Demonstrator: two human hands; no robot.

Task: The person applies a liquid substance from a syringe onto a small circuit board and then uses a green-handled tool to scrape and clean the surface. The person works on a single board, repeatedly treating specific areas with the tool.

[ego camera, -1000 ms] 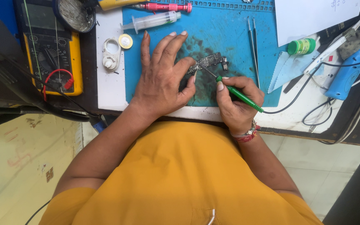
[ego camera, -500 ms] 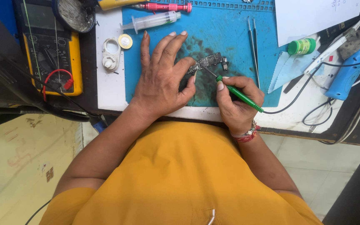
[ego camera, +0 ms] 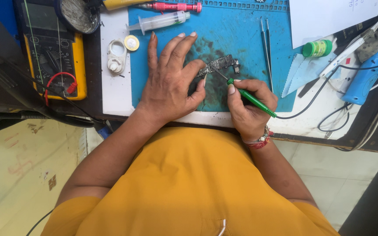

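Green-handled soldering iron (ego camera: pixel 251 98) sits pinched in the right hand (ego camera: pixel 249 105), tip on the small circuit board (ego camera: pixel 218 66) at centre frame on the blue mat (ego camera: pixel 241 35); left hand (ego camera: pixel 171 83) fingers spread, pressing it flat — best held steady, touching lightly

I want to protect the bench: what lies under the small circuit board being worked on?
The circuit board lies on a blue work mat, darkly stained around it. The left hand covers the board's left end and the mat there; the right hand holds a green soldering iron to it.
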